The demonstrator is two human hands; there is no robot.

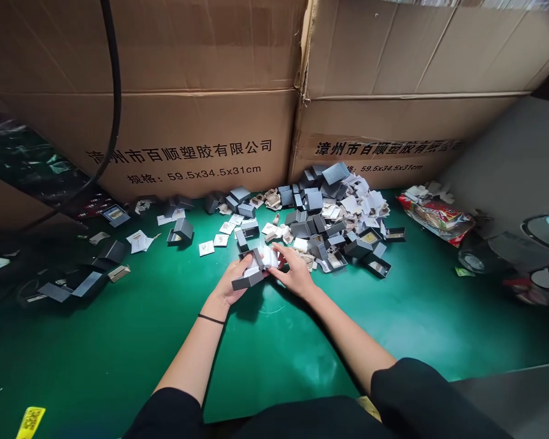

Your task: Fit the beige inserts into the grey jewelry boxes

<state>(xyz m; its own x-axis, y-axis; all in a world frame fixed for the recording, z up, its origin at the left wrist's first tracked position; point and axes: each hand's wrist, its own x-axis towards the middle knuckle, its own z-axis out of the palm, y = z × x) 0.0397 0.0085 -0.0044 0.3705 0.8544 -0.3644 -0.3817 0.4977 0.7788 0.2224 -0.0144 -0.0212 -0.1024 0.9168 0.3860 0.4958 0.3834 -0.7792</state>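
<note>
My left hand [230, 281] is closed around a small dark grey box [248, 279], its lid tilted up, above the green table. A white insert [269, 257] shows at the box's right side. My right hand [294, 272] has thumb and fingers closed on that white piece. Just behind my hands lie several small white cards [220, 240] and more grey boxes. To the right spreads a heap of grey boxes [318, 228], some open with pale linings, mixed with crumpled white papers [363, 201].
Two large cardboard cartons [201, 134] wall off the table's back. At left lie loose boxes [112, 255] and a hanging black cable [114, 91]. A red snack packet [437, 214] and a dark cylindrical object [485, 253] stand at right. A yellow label [30, 422] is front left.
</note>
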